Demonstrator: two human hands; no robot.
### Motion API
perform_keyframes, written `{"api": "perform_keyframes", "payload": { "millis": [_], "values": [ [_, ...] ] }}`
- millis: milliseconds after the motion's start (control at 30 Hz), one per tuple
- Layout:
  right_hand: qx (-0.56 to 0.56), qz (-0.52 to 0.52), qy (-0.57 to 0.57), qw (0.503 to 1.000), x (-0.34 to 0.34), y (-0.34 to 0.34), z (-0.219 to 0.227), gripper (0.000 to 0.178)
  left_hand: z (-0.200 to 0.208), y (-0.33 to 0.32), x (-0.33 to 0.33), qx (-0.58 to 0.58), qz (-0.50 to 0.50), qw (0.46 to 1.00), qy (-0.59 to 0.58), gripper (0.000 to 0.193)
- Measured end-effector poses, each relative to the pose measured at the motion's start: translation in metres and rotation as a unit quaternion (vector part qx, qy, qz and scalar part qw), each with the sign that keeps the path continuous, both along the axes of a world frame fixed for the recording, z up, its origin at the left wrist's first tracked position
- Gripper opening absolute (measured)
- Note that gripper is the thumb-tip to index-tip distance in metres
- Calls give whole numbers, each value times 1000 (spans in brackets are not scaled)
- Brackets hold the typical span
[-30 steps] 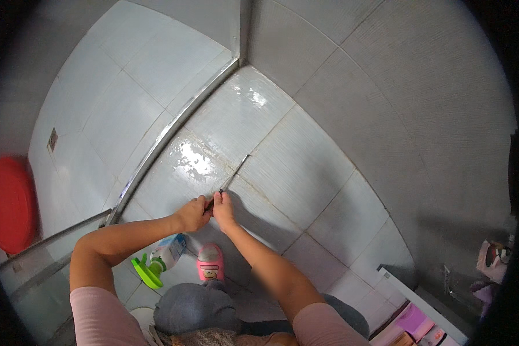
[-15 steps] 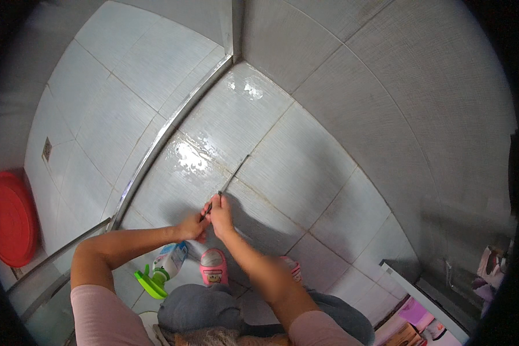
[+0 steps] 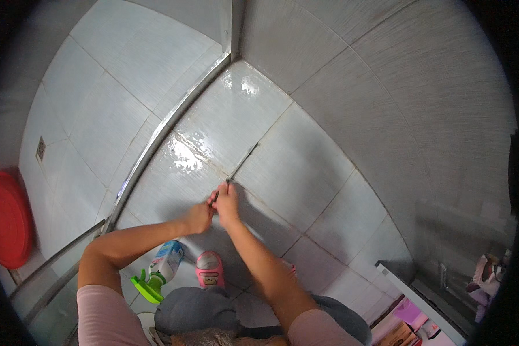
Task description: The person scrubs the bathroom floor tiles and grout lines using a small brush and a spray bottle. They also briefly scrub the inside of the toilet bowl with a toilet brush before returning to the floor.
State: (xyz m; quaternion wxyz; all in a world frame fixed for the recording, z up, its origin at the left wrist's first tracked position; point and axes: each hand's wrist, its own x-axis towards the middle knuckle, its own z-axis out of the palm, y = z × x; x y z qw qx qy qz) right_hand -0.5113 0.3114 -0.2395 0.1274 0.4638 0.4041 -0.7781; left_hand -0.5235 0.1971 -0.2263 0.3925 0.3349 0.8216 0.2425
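Both hands are closed one behind the other round a slim tool with a dark handle and a thin metal shaft (image 3: 243, 161); its exact kind is unclear. My right hand (image 3: 226, 202) is the farther one, gripping just behind the shaft. My left hand (image 3: 199, 218) holds the rear of the handle, which the fingers mostly hide. The tool's dark tip rests at or just over a grout line between pale grey floor tiles (image 3: 236, 109). Near my left forearm lies a spray bottle (image 3: 166, 262) with a bright green trigger head.
A raised metal sill (image 3: 158, 135) crosses the floor on the left; beyond it are a drain (image 3: 41, 148) and a red round lid or basin (image 3: 7, 219). Water shines on the tiles beside the sill. A pink slipper (image 3: 209, 269) is near me. Grey tiled wall (image 3: 398, 115) rises at right.
Both hands and the tool have moved forward and slightly right, with the tip farther along the grout line. The grip stays the same. The view has shifted slightly.
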Motion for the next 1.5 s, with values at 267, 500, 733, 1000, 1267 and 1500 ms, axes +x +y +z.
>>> {"api": "perform_keyframes", "payload": {
  "millis": [267,500,733,1000,1267,1500],
  "values": [
    [5,21,5,1000,13,-3,3,25,1,-3,-2,-39,-116,992,-22,18],
    [12,13,20,1000,-16,20,1,24,13,21,-38,-50,-129,989,-46,23],
    [42,36,17,998,-3,14,0,26,-14,6,-8,-11,-43,999,-21,25],
    [43,51,41,997,-55,96,-13,24,-7,90,-66,8,-36,998,-43,32],
    [15,49,53,997,-36,67,-9,25,-15,59,-36,28,-34,999,30,18],
    [3,54,11,998,-11,54,-9,25,3,53,-27,-19,-111,994,4,19]
  ]
}}
